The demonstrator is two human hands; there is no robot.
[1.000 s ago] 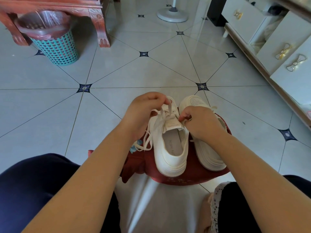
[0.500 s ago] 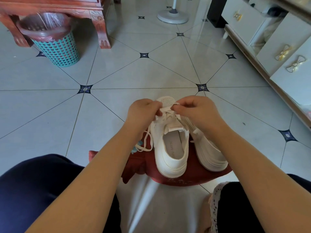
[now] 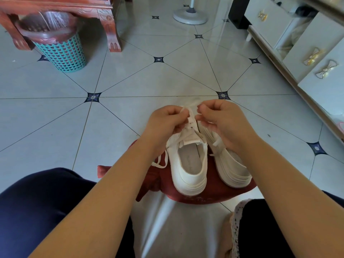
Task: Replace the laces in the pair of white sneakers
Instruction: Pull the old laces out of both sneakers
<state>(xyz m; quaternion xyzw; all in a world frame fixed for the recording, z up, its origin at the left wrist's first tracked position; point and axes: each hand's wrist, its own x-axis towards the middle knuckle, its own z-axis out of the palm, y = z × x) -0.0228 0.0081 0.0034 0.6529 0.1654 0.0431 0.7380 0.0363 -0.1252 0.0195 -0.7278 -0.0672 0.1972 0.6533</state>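
Two white sneakers stand on a dark red cloth (image 3: 219,194) on the tiled floor. The left sneaker (image 3: 188,164) sits upright, heel toward me, its opening showing. The right sneaker (image 3: 230,168) leans on its side, sole edge up. My left hand (image 3: 163,123) pinches a white lace (image 3: 190,120) over the left sneaker's front. My right hand (image 3: 221,121) pinches the same lace from the other side, fingers curled. A loose lace end (image 3: 160,162) hangs by the left sneaker's side. The toes are hidden behind my hands.
A teal mesh bin (image 3: 59,47) with a reddish bag stands at the far left under a red wooden table leg (image 3: 111,27). A white fan base (image 3: 189,15) is at the back. A white cabinet (image 3: 316,58) with bow handles runs along the right. My knees frame the bottom.
My right hand left the sneaker's tongue and moved up and forward to the lace near the toe. Both hands have come close together over the left sneaker's front.
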